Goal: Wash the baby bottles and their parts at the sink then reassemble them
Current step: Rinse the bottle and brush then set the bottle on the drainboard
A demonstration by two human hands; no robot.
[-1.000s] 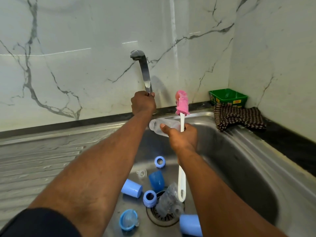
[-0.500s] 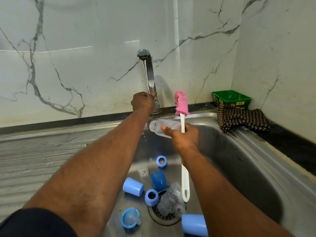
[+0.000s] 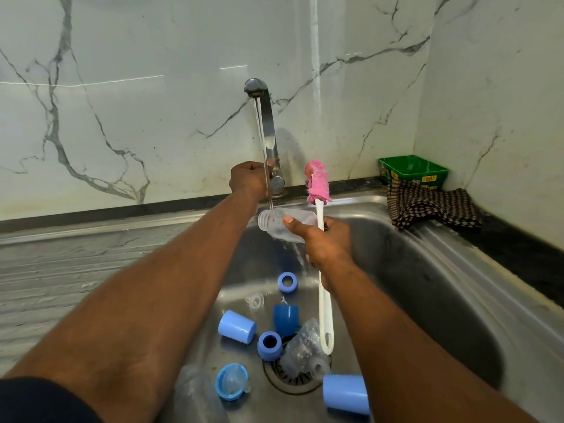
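Note:
My right hand [image 3: 328,241] grips a clear baby bottle [image 3: 276,224] lying sideways, together with the white handle of a pink-headed bottle brush [image 3: 318,182]. Water runs from the chrome tap [image 3: 265,117] onto the bottle's open mouth. My left hand [image 3: 248,180] grips the tap's handle at its base. In the steel sink [image 3: 427,285] lie blue caps [image 3: 237,327] [image 3: 345,393], blue collar rings [image 3: 287,282] [image 3: 269,345], a dark blue cap [image 3: 285,319], a clear teat [image 3: 254,300], a blue ring holding a teat [image 3: 231,381] and another clear bottle [image 3: 302,352] over the drain.
A checked cloth [image 3: 427,209] lies on the sink's back right corner beside a green tub [image 3: 412,170]. The ribbed draining board [image 3: 76,270] stretches left. Marble walls close the back and right.
Water has started flowing from the tap and now hits the bottle. My left hand stays on the tap handle; my right hand keeps the bottle and brush in place.

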